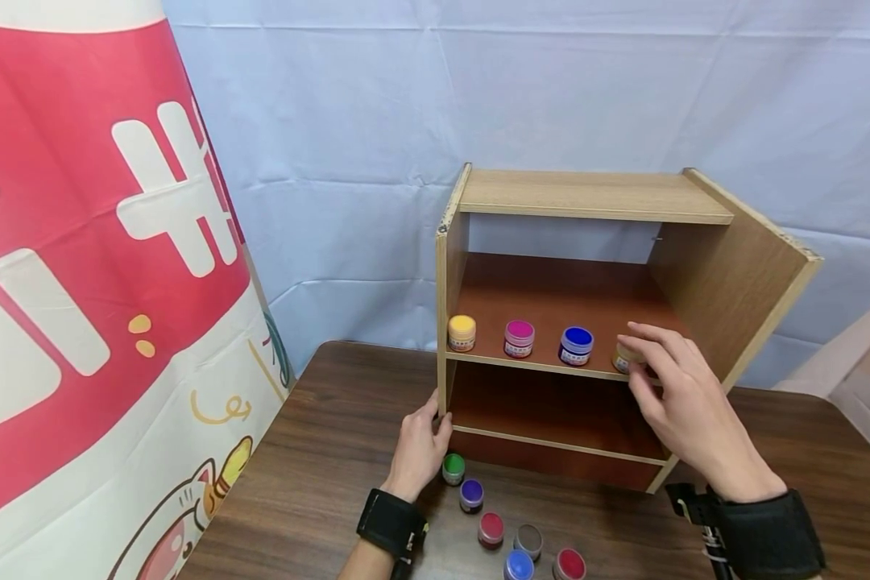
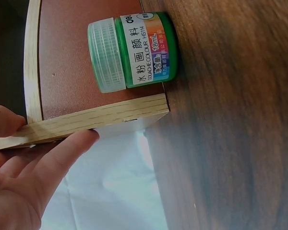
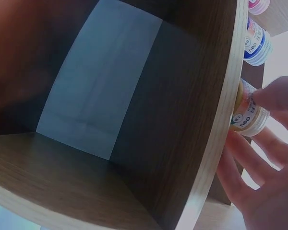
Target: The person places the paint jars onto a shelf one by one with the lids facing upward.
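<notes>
The right hand (image 1: 685, 403) is pinching a tan jar (image 1: 621, 360) between thumb and fingers at the front edge of the upper shelf (image 1: 551, 282), towards its right end (in the right wrist view the shelf edge is hiding part of the base, so cannot tell whether it is bearing fully). A blue jar (image 1: 576, 345), a magenta jar (image 1: 519, 339) and a yellow jar (image 1: 461, 333) are standing upright in a row to its left, all sitting near the same edge, with gaps separating them and shelf depth extending behind. The yellow jar is standing just beside the left side panel (image 1: 442, 298). Lower down, the left hand (image 1: 416, 447) is gripping this panel's front edge, its digits lying on both faces. On the table (image 1: 297, 451), a green jar (image 1: 453, 469) is standing close to the panel's foot, leaving that hand little room rightward; a purple jar (image 1: 471, 495) is standing near it, and table surface is extending well leftward.
</notes>
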Demonstrator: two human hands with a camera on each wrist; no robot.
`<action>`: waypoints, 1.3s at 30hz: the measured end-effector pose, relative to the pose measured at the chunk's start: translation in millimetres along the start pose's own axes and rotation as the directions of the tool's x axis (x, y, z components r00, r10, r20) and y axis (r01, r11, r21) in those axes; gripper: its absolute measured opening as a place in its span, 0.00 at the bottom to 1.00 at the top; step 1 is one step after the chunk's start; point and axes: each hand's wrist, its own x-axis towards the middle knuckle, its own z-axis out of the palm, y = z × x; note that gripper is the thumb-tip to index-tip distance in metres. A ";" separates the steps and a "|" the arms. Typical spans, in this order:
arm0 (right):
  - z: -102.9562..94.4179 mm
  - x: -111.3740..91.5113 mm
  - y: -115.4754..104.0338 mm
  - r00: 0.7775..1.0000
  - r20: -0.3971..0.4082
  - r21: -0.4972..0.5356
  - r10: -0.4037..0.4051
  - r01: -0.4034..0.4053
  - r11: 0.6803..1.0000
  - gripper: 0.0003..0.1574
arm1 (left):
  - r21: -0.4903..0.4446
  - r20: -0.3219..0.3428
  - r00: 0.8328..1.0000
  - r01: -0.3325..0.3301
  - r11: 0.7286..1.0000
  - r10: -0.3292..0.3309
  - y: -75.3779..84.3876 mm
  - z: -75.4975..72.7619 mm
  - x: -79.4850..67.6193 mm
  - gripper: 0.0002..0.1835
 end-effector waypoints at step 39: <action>32.5 -63.7 -45.5 0.982 0.125 0.131 -0.144 0.128 0.983 0.16 | 0.038 -0.054 0.998 -0.023 0.999 0.025 -0.5 -4.5 3.9 0.24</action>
